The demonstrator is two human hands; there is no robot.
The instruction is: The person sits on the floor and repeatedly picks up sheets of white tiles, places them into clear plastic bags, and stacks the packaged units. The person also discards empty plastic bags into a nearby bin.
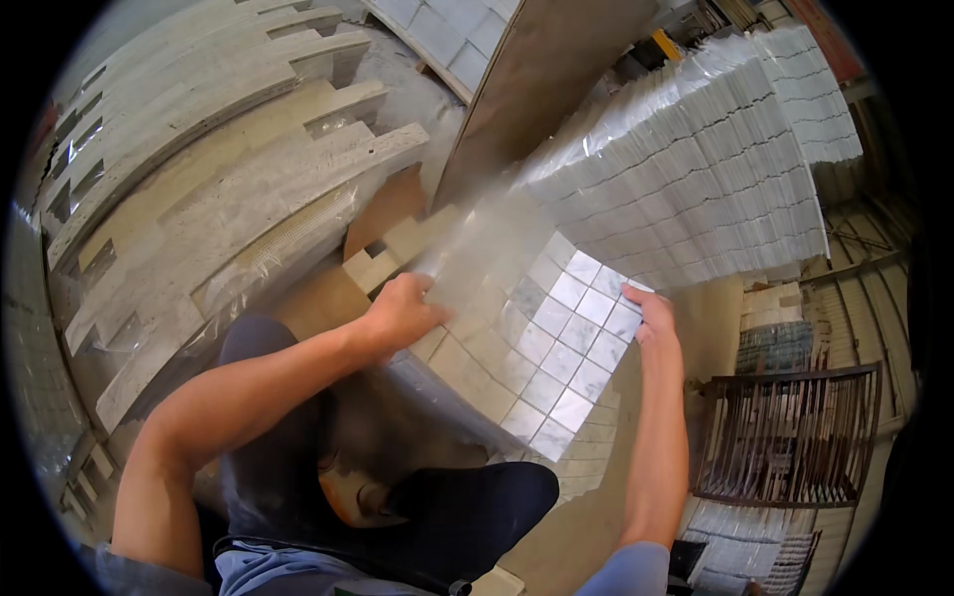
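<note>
A mosaic tile sheet [569, 350] of white, grey-veined marble squares lies tilted in front of me, over a low stack of similar sheets [593, 444]. My right hand [651, 311] pinches its right corner, thumb on the face. My left hand [402, 316] is closed at the left edge of the sheet, its fingertips partly lost in a pale haze. That haze [497, 253] blurs the sheet's upper left part; whether it is film or a smear, I cannot tell.
A tall stack of tile sheets [686, 164] stands at the back right, beside a brown board [527, 89]. Long stacks of beige stone mosaic [229, 189] fill the left. A dark metal rack [790, 437] stands at the right. My knees [477, 507] are close below the sheet.
</note>
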